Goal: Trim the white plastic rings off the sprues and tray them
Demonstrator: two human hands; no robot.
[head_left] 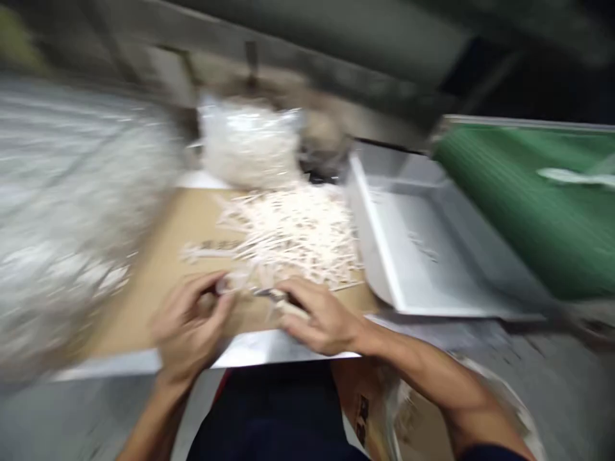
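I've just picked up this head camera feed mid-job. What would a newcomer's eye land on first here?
The heap of pale sticks on a cardboard sheet dominates the centre, with the left hand and right hand at its near edge, too blurred to show what they hold. To the right sit a white tray and a green ribbed surface, while a bulging clear plastic bag lies just beyond the heap.

No legible text. Dark printed characters [214,244] on the tan cardboard sheet [139,301] are motion-blurred; so are the dark print [361,419] on the brown packaging [413,416] and small grey marks [423,246] in the white tray [369,218].
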